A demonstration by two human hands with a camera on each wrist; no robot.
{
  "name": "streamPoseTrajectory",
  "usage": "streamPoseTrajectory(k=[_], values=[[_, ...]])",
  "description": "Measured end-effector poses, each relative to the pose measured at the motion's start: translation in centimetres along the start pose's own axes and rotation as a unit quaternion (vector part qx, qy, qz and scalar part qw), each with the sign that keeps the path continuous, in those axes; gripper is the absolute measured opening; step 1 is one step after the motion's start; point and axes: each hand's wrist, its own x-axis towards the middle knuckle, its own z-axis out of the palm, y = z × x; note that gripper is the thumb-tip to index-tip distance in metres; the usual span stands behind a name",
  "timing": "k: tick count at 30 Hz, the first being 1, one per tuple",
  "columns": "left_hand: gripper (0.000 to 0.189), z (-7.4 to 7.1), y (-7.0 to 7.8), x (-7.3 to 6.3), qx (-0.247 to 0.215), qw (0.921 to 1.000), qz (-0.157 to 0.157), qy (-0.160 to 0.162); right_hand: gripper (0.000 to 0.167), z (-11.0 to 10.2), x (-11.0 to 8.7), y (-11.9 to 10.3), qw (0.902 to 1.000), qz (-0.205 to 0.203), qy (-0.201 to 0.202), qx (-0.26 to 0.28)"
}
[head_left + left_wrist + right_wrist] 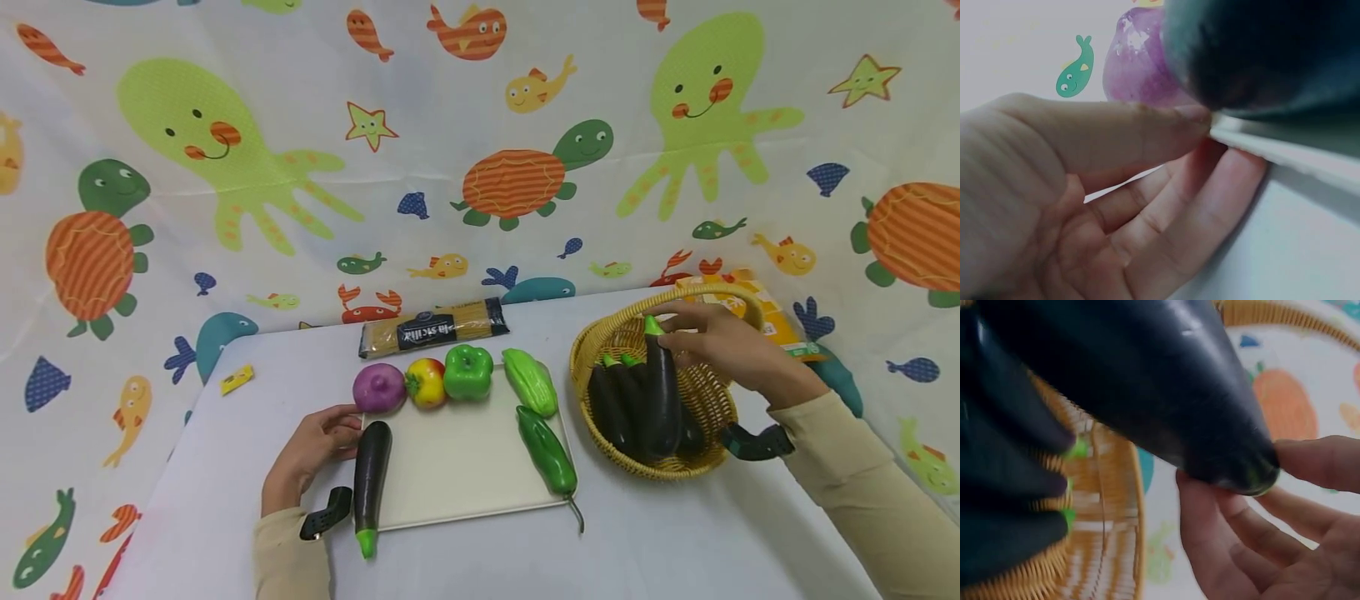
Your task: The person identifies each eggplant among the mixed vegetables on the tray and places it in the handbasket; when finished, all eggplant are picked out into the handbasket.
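My right hand (708, 343) pinches an eggplant (662, 404) by its green stem end, and it hangs over the wicker basket (582, 400). Several other eggplants (1010, 450) lie in that basket, green tips up. With thumb on top and fingers beneath, my left hand (311, 454) grips the left edge of a cream tray (465, 467). Along that edge lies another eggplant (372, 475), its green end past the near corner. Beside my left fingers is a purple onion (379, 388).
A red-yellow fruit (426, 383) and green bell pepper (468, 372) line the tray's far edge. A pale green vegetable (531, 382) and long green pepper (546, 450) lie along its right side. Behind is a spaghetti pack (433, 327); an orange packet (776, 321) sits behind the basket.
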Motion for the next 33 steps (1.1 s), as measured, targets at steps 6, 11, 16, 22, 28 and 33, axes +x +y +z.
streamPoseTrajectory(k=[6, 11, 16, 22, 28, 33], values=[[0.053, 0.1, 0.0, 0.0, -0.002, 1.0000, 0.002, 0.001, 0.056, -0.8, 2.1, -0.2, 0.9979, 0.024, -0.033, -0.051], [0.053, 0.2, 0.1, 0.0, 0.000, 1.0000, 0.002, 0.002, 0.047, -0.9, 3.1, -0.3, 0.9954, 0.013, -0.051, -0.080], [0.053, 0.1, 0.1, 0.0, 0.002, 1.0000, 0.001, 0.003, 0.045, -0.6, 3.6, 0.1, 0.9951, -0.007, -0.075, -0.065], [0.054, -0.1, 0.0, 0.0, 0.005, 1.0000, 0.002, 0.002, 0.048, 0.3, 4.6, 0.4, 0.9938, 0.016, -0.108, -0.022], [0.054, -0.1, -0.4, 0.2, 0.002, 1.0000, -0.001, 0.001, 0.054, 0.8, 5.9, 0.9, 0.9903, 0.036, -0.133, 0.011], [0.053, -0.1, -0.4, 0.3, 0.004, 1.0000, -0.002, 0.003, 0.053, 1.2, 6.8, 1.3, 0.9870, 0.037, -0.153, 0.031]])
